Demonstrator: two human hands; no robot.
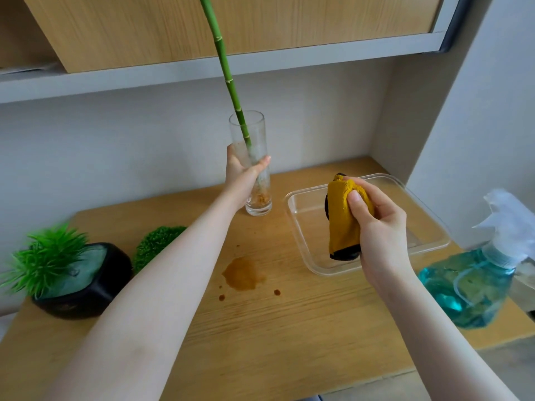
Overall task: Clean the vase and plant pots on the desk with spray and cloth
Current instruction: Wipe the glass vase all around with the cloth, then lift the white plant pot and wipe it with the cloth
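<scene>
Left hand (241,172) wrapped round tall clear glass vase (254,169), bamboo stalk (224,68) inside; right hand (376,224) clutching bunched mustard cloth (344,221) over wood-grain counter (289,328).

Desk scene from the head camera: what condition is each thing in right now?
Glass vase: upright on the desk, gripped by the left hand, dirty inside.
Bamboo stalk: leaning in the vase.
Yellow cloth: bunched, gripped by the right hand.
Clear tray: open.
Spray bottle: standing untouched, blue liquid inside.
Black plant pot: standing, untouched.
Desk: stained with a brown spill.
</scene>
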